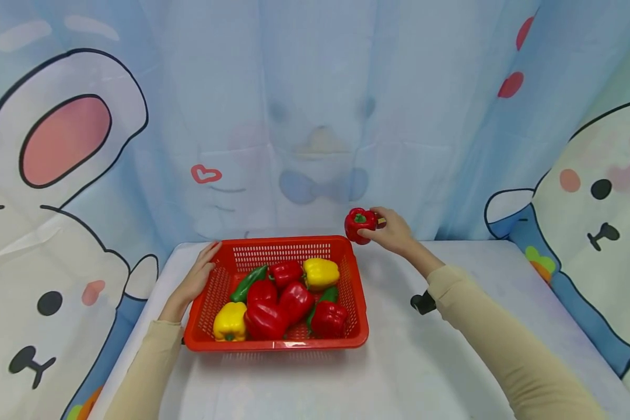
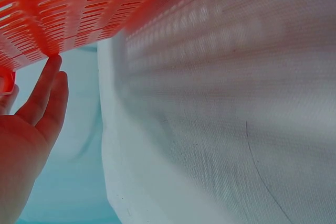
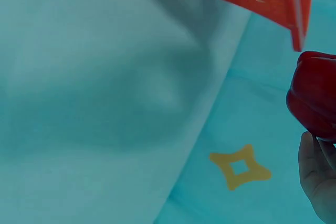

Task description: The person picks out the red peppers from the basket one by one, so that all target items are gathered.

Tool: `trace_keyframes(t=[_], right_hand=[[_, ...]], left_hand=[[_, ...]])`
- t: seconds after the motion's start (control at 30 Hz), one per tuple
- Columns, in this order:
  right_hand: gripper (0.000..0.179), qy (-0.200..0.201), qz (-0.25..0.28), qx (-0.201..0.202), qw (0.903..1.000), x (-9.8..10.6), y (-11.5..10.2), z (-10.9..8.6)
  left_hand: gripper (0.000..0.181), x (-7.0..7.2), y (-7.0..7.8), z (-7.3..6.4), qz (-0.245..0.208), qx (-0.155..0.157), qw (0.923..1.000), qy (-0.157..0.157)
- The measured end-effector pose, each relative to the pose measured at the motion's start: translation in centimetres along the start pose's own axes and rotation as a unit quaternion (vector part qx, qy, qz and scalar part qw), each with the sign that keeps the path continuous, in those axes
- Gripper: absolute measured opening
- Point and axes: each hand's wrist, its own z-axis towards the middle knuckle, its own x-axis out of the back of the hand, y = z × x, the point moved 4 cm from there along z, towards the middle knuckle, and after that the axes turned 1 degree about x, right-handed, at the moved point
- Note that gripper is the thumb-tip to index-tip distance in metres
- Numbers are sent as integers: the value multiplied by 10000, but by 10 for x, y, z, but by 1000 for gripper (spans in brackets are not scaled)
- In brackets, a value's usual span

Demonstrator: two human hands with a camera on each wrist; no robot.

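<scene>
My right hand (image 1: 392,232) holds a red bell pepper (image 1: 360,226) in the air, just beyond the basket's far right corner. The stem end of this pepper faces the head camera. In the right wrist view, fingers (image 3: 310,161) lie against the pepper (image 3: 317,95), which is cut off by the frame edge. At the left side, my left hand (image 1: 196,279) grips the rim of a red plastic basket (image 1: 275,345). Its fingers (image 2: 47,93) press the slotted outer wall from outside. Inside the basket lie several red bell peppers (image 1: 296,302), two yellow ones (image 1: 321,273) and a long green pepper (image 1: 248,283).
Under the basket is a table with a white cloth (image 1: 399,373). A blue curtain (image 1: 315,70) with cartoon animals hangs right behind the table's far edge. A small black object (image 1: 422,303) shows beside the right sleeve (image 1: 499,332).
</scene>
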Motion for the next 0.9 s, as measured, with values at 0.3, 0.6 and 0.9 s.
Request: trace_keyframes(t=[0.3,0.6,0.9], right_hand=[[70,-10,99,-327,9994,-1,41,-17],[71,22,11,-581,9983,-2,67,-29],[74,55,-33,-884,9961,-9,82,-43]], left_hand=[[55,-1,-20,5,-21,63,10000,10],[54,3,-19,5,69,10,10000,9],[54,1,-17,4,-58,25,10000,27]])
